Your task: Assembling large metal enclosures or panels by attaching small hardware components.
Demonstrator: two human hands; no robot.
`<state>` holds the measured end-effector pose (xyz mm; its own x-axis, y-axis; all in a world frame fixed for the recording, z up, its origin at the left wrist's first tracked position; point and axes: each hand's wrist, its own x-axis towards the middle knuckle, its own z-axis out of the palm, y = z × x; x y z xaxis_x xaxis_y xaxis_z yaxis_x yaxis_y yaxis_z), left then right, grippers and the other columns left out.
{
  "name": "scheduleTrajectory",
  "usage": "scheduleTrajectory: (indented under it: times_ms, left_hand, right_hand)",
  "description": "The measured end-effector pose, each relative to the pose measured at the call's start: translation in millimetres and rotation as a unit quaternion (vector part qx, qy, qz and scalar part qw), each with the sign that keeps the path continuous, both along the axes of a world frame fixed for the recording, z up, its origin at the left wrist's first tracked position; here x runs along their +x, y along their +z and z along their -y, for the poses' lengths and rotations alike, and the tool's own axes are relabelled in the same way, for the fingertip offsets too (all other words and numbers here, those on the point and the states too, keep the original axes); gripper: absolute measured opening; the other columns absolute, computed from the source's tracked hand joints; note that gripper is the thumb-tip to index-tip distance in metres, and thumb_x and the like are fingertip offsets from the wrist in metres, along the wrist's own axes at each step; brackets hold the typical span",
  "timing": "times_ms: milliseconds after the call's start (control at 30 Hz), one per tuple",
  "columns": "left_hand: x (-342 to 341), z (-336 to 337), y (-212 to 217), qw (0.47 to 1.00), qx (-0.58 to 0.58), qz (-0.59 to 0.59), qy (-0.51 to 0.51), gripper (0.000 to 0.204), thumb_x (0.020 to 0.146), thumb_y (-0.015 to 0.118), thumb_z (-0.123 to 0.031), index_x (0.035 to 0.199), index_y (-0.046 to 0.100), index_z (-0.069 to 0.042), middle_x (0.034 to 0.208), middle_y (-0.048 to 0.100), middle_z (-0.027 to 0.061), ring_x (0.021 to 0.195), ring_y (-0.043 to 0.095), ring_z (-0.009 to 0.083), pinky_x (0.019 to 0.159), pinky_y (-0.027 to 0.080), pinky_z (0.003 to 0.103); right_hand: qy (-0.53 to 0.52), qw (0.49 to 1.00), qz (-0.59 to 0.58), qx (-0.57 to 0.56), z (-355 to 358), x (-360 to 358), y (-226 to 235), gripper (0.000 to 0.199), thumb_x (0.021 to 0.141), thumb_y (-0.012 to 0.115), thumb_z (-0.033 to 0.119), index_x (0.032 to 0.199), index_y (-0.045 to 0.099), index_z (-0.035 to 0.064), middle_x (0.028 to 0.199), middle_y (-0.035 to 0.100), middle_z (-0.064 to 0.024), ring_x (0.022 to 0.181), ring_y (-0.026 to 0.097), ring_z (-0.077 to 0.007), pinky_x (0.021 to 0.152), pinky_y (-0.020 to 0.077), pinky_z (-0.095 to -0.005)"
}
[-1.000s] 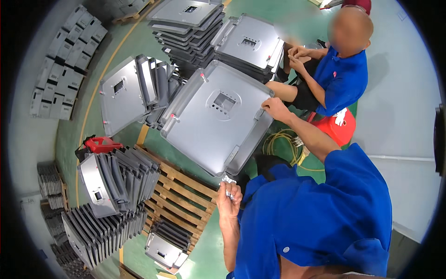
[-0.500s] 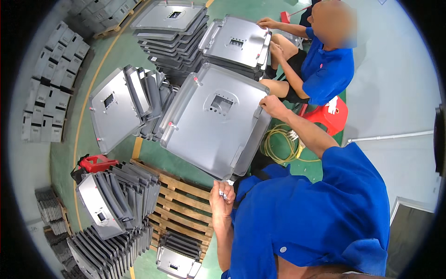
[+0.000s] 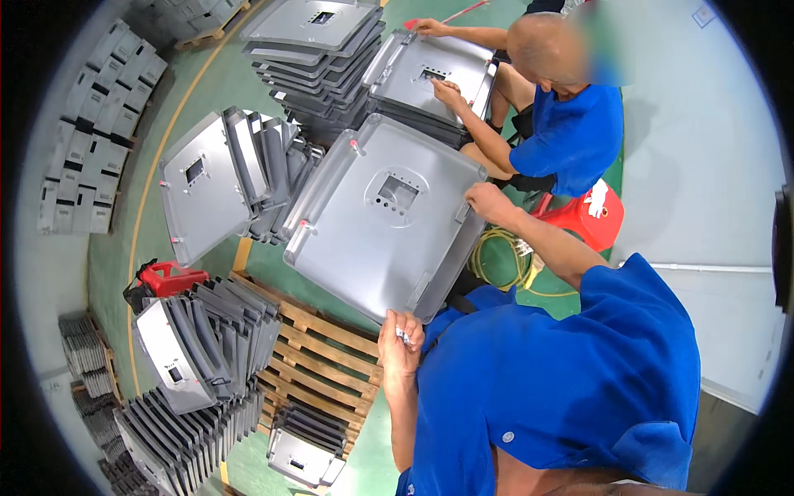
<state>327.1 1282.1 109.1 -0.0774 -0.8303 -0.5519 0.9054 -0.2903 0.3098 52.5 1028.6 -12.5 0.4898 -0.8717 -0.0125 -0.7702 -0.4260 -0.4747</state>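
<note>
Over the slatted wooden pallet (image 3: 331, 364), a smooth grey metal panel (image 3: 385, 219) with a round recessed centre lies tilted. Right hand (image 3: 488, 201) grips its far edge; left hand (image 3: 401, 341) fingers pinch a small shiny piece at its near corner.

One large grey panel (image 3: 385, 219) lies between my hands. My two hands are on it: left hand (image 3: 400, 340) at its near corner, right hand (image 3: 488, 201) at its far edge. Beyond my right hand, one co-worker (image 3: 571, 124) and one red stool (image 3: 591, 213). One yellow hose coil (image 3: 500, 264) below my right hand. One wooden pallet (image 3: 318, 360) left of my left hand. One red tool (image 3: 165, 277) further left. Stacked panels too many to count.
</note>
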Motion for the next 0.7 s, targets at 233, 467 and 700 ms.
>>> scheduleTrajectory:
  times_ms: [233, 467, 700]
  left_hand:
    - [-17.2, 8.4, -1.4, 0.999, 0.021, 0.013, 0.023, 0.041, 0.101, 0.046, -0.038, 0.071, 0.038, -0.013, 0.065, 0.034, -0.0003, 0.052, 0.033, 0.0101, 0.041, 0.027, 0.021]
    - [-22.7, 28.8, 6.1, 1.000, 0.019, 0.009, 0.019, 0.041, 0.102, 0.043, -0.039, 0.070, 0.038, -0.014, 0.066, 0.035, -0.0007, 0.053, 0.034, 0.0094, 0.041, 0.027, 0.020]
    - [-21.5, 45.4, 3.3, 0.999, 0.019, -0.021, 0.015, 0.041, 0.102, 0.040, -0.041, 0.075, 0.044, -0.010, 0.067, 0.039, 0.0022, 0.055, 0.038, 0.0135, 0.042, 0.029, 0.023]
  right_hand:
    - [0.062, 0.997, -0.055, -0.003, 2.3, -0.7, 4.0, 0.010, 0.079, 0.050, 0.004, 0.075, 0.059, -0.0003, 0.082, 0.059, -0.0210, 0.082, 0.061, -0.0410, 0.073, 0.0499, -0.0487]
    - [0.069, 0.997, -0.047, -0.001, 6.4, 0.3, 11.5, 0.012, 0.079, 0.050, 0.005, 0.074, 0.061, 0.0003, 0.083, 0.060, -0.0217, 0.082, 0.062, -0.0414, 0.073, 0.0501, -0.0486]
    - [0.034, 0.996, -0.078, 0.012, 5.0, 1.9, 16.5, 0.014, 0.083, 0.052, 0.009, 0.083, 0.063, 0.0001, 0.090, 0.060, -0.0229, 0.083, 0.062, -0.0424, 0.074, 0.0511, -0.0482]
